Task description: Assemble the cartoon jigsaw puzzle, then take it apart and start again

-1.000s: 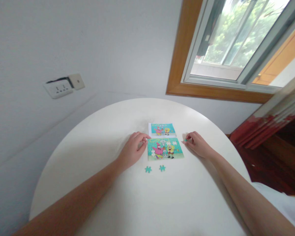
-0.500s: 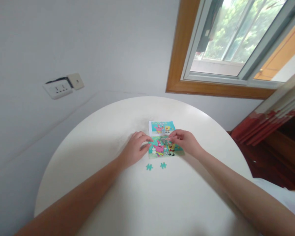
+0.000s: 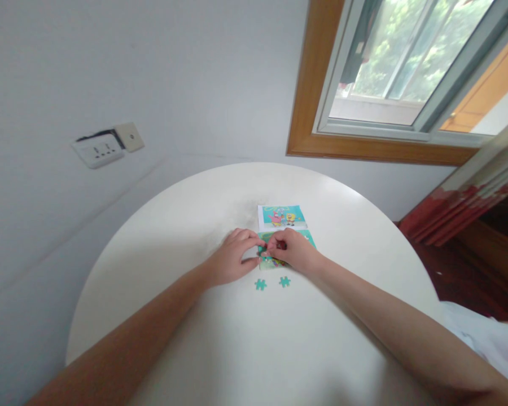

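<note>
A cartoon jigsaw puzzle [image 3: 311, 241] lies on the white table, partly hidden by my right hand. My left hand [image 3: 233, 256] rests at its left edge, thumb and index finger spread apart, fingertips touching the puzzle's side. Over the puzzle's left half, my right hand [image 3: 292, 248] pinches what looks like a small puzzle piece [image 3: 266, 254], mostly covered by the fingertips. Two loose teal pieces, one on the left [image 3: 261, 285] and one on the right [image 3: 284, 282], lie in front of the puzzle. Directly behind it is a reference picture [image 3: 281, 216] with the same cartoon figures.
The round white table [image 3: 245, 338] stands against a pale wall with a power socket [image 3: 99, 150] on the left. A wood-framed window [image 3: 381, 148] is at the back right, with a red and cream curtain [image 3: 457, 208] beside it.
My right hand has moved left, from the puzzle's upper right to its left half, close to my left fingertips. My left hand stays at the left edge; its thumb has shifted slightly down.
</note>
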`<control>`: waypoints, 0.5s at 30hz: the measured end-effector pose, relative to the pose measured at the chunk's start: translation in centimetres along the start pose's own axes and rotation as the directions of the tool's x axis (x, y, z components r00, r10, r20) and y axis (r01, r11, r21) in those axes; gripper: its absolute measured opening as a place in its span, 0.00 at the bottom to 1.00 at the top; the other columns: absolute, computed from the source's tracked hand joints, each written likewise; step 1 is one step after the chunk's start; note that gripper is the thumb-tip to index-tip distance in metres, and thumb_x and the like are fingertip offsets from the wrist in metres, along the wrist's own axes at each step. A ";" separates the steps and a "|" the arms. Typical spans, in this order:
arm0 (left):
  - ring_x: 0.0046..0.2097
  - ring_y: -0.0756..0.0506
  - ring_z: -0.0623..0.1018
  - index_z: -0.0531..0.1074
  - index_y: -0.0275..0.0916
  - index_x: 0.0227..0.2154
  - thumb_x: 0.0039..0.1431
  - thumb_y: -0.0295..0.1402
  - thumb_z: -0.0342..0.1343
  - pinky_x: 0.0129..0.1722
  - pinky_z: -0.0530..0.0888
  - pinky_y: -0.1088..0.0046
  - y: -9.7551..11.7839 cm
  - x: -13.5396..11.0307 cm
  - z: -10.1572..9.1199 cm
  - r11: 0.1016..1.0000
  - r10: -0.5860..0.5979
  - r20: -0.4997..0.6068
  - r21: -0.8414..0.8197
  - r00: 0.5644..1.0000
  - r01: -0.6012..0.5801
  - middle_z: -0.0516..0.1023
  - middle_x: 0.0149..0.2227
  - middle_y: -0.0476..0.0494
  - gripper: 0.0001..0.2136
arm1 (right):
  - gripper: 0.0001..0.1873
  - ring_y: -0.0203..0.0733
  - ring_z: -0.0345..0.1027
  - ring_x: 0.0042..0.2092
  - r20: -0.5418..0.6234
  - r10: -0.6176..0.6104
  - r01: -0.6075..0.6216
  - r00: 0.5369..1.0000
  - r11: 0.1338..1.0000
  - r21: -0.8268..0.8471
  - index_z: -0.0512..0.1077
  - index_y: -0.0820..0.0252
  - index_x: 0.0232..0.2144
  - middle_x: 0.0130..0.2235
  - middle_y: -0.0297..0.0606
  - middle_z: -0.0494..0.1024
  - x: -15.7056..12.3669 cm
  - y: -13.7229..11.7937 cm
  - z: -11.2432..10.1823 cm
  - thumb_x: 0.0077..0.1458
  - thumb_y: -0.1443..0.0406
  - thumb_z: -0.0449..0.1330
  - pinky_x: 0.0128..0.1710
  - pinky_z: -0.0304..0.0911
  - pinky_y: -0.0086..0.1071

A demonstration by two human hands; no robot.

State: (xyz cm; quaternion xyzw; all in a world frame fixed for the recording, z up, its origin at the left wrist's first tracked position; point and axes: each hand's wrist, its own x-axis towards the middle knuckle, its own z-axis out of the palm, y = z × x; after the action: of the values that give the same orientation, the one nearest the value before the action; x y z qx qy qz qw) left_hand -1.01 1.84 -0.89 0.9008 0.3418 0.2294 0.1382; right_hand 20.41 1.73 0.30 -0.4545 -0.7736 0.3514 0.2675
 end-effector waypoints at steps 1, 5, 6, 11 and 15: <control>0.50 0.41 0.68 0.71 0.41 0.47 0.57 0.32 0.56 0.53 0.65 0.61 0.1 0.0 0.0 1.000 -0.002 0.005 0.001 1.000 0.002 0.71 0.46 0.42 0.14 | 0.11 0.30 0.54 0.22 0.001 -0.003 0.003 1.000 1.000 -0.014 0.72 0.60 0.23 0.19 0.26 0.65 0.0 0.0 0.0 0.50 0.60 0.64 0.23 0.49 0.26; 0.50 0.40 0.68 0.71 0.40 0.47 0.56 0.38 0.59 0.53 0.65 0.60 0.3 0.0 -0.1 1.000 -0.025 0.023 0.017 0.999 0.024 0.71 0.46 0.41 0.17 | 0.13 0.30 0.54 0.22 0.007 -0.037 0.037 0.999 0.999 -0.031 0.73 0.61 0.23 0.20 0.27 0.67 0.3 0.3 -0.1 0.50 0.57 0.65 0.23 0.49 0.26; 0.50 0.39 0.68 0.71 0.40 0.47 0.55 0.40 0.60 0.53 0.65 0.60 0.4 0.1 -0.1 0.999 -0.032 0.025 0.022 0.999 0.032 0.71 0.46 0.41 0.17 | 0.13 0.30 0.54 0.22 0.007 -0.051 0.052 0.999 0.998 -0.035 0.73 0.61 0.23 0.20 0.27 0.67 0.3 0.3 -0.1 0.50 0.57 0.65 0.23 0.49 0.26; 0.51 0.40 0.68 0.71 0.41 0.47 0.55 0.41 0.61 0.53 0.64 0.60 0.3 0.1 0.0 0.999 -0.046 0.030 0.030 0.998 0.045 0.71 0.47 0.42 0.18 | 0.13 0.30 0.55 0.23 0.003 -0.088 0.088 0.996 0.995 -0.040 0.74 0.62 0.25 0.21 0.28 0.68 0.4 0.5 -0.1 0.51 0.57 0.65 0.24 0.50 0.26; 0.50 0.40 0.68 0.71 0.42 0.46 0.55 0.42 0.61 0.53 0.64 0.61 0.2 0.1 0.1 0.999 -0.040 0.021 0.027 0.999 0.040 0.71 0.46 0.43 0.18 | 0.11 0.30 0.55 0.22 0.026 -0.102 0.104 0.994 0.992 -0.065 0.74 0.61 0.25 0.20 0.27 0.69 0.3 0.4 0.0 0.52 0.59 0.65 0.25 0.51 0.26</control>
State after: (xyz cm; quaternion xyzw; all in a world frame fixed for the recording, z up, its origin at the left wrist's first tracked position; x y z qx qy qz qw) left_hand -0.78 1.72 -0.82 0.8980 0.3614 0.2123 0.1342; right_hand 20.49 2.13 -0.01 -0.4187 -0.8101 0.3164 0.2613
